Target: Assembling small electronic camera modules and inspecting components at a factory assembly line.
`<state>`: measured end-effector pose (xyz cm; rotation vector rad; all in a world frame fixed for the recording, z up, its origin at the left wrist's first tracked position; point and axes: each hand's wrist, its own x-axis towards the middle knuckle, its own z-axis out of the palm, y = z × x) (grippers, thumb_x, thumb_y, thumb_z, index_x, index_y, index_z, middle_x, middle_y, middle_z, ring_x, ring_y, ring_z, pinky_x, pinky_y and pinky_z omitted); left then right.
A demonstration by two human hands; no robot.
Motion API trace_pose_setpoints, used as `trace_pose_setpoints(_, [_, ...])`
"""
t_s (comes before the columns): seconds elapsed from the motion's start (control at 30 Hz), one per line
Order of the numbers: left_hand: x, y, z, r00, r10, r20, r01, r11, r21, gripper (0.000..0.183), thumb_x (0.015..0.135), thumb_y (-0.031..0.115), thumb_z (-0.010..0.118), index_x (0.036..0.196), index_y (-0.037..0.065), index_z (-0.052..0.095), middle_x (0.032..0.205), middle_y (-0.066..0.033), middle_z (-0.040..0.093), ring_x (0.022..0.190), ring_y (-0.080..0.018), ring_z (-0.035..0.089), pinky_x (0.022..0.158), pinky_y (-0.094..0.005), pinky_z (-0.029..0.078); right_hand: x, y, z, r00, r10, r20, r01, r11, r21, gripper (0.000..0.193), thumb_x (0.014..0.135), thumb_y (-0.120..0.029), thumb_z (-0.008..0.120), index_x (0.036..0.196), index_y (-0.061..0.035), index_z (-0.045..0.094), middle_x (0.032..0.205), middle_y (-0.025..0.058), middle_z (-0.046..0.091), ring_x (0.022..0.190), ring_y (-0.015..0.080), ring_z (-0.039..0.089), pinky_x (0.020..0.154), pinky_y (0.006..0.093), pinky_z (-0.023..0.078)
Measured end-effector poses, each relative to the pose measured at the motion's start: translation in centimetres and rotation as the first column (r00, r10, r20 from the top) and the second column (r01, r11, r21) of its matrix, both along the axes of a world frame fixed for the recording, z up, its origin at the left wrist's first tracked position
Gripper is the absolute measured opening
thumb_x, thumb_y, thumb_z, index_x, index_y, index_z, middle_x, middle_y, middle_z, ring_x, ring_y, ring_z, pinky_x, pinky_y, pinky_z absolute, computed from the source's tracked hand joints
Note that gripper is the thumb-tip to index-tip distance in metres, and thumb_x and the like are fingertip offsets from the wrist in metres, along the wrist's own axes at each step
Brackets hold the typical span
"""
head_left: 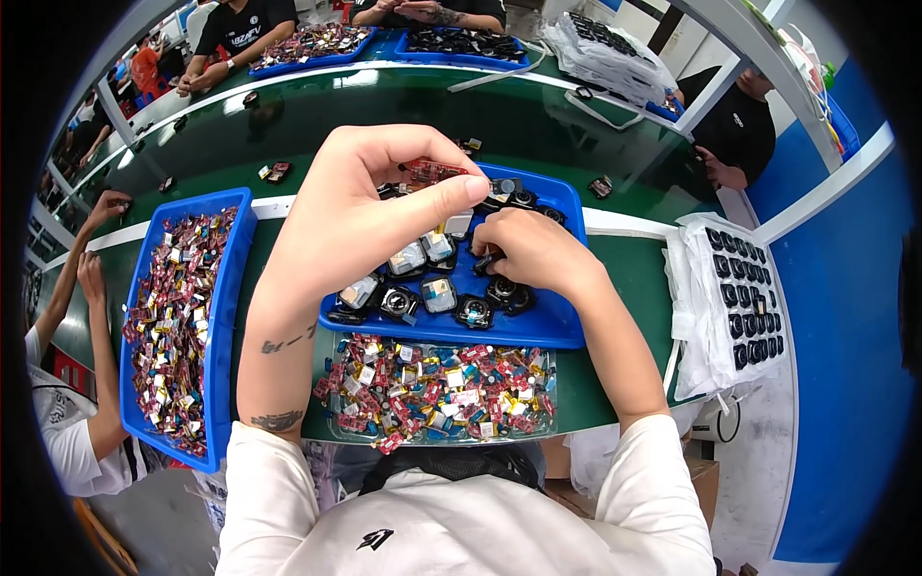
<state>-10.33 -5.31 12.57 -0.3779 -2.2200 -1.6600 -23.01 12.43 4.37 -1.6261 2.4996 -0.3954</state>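
My left hand [384, 197] is raised over the blue tray [552, 331], thumb and fingers closed on a small red circuit board [434, 171]. My right hand [538, 252] reaches into the same tray, its fingers pinching a small black watch case [488, 261], partly hidden by them. Around it in the tray lie several black watch cases, some showing a round opening like this case [473, 311], others with a pale square face like this one [439, 295]. Closer to me, a clear tray [549, 384] holds a heap of red circuit boards [451, 384] with wires and small batteries.
At my left stands a long blue bin [240, 278] heaped with similar boards. Stacked white trays [693, 317] with rows of black cases are at the right. Across the green conveyor [336, 125] people sit by blue trays. A co-worker's hands [101, 211] are at far left.
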Motion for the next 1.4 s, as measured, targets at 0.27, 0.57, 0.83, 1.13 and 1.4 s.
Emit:
trace_pose_setpoints(0.27, [0.2, -0.4, 0.0, 0.999, 0.042, -0.02, -0.042, 0.998, 0.04, 0.009, 0.082, 0.006, 0.068, 0.084, -0.002, 0.065, 0.076, -0.0011, 0.061, 0.071, -0.0054, 0.054, 0.063, -0.0198, 0.042, 0.1, 1.0, 3.2, 0.583, 0.34, 0.738, 0.121, 0.862, -0.492, 0.022, 0.078, -0.011, 0.073, 0.097, -0.0027, 0.068, 0.083, 0.0042, 0.068, 0.076, 0.0101, 0.063, 0.066, 0.0251, 0.049])
trace_pose_setpoints(0.57, [-0.7, 0.7, -0.8, 0.981, -0.038, -0.188, -0.026, 0.944, -0.328, 0.007, 0.077, 0.002, 0.066, 0.082, -0.003, 0.066, 0.094, -0.0123, 0.068, 0.074, -0.0145, 0.063, 0.068, -0.0254, 0.049, 0.0, 0.6, 3.4, 0.715, 0.18, 0.676, 0.439, 0.637, -0.634, 0.023, 0.087, -0.013, 0.065, 0.105, 0.0011, 0.066, 0.088, 0.0062, 0.067, 0.071, 0.0079, 0.061, 0.059, 0.0207, 0.05])
trace_pose_setpoints(0.83, [-1.6, 1.0, -1.8, 0.961, -0.105, -0.256, -0.028, 0.884, -0.466, 0.006, 0.073, 0.0, 0.067, 0.077, -0.003, 0.063, 0.088, -0.0128, 0.068, 0.078, -0.0258, 0.066, 0.07, -0.0325, 0.052, 1.3, -0.2, 3.0, 0.74, 0.208, 0.639, 0.39, 0.641, -0.661, 0.022, 0.09, -0.01, 0.059, 0.109, 0.0017, 0.063, 0.087, 0.0044, 0.066, 0.071, 0.0072, 0.06, 0.062, 0.0213, 0.051])
trace_pose_setpoints(1.13, [-1.8, 0.9, -2.2, 0.926, -0.143, -0.351, -0.086, 0.822, -0.563, 0.008, 0.071, 0.0, 0.067, 0.076, -0.001, 0.061, 0.088, -0.0107, 0.067, 0.085, -0.0269, 0.063, 0.075, -0.0344, 0.051, 1.7, 0.3, 3.8, 0.673, 0.219, 0.706, 0.413, 0.681, -0.605, 0.025, 0.086, -0.002, 0.051, 0.106, 0.0033, 0.064, 0.092, 0.0075, 0.067, 0.082, 0.0113, 0.062, 0.066, 0.0243, 0.053])
trace_pose_setpoints(1.4, [-1.6, 0.7, -1.5, 0.93, -0.09, -0.357, -0.157, 0.781, -0.605, 0.008, 0.068, 0.0, 0.066, 0.073, 0.0, 0.06, 0.087, -0.0094, 0.065, 0.084, -0.0267, 0.06, 0.073, -0.0353, 0.05, -0.5, 1.3, 3.8, 0.837, 0.088, 0.54, 0.334, 0.7, -0.632, 0.034, 0.085, -0.012, 0.055, 0.117, -0.0003, 0.059, 0.103, 0.0073, 0.064, 0.09, 0.0135, 0.06, 0.082, 0.0278, 0.049])
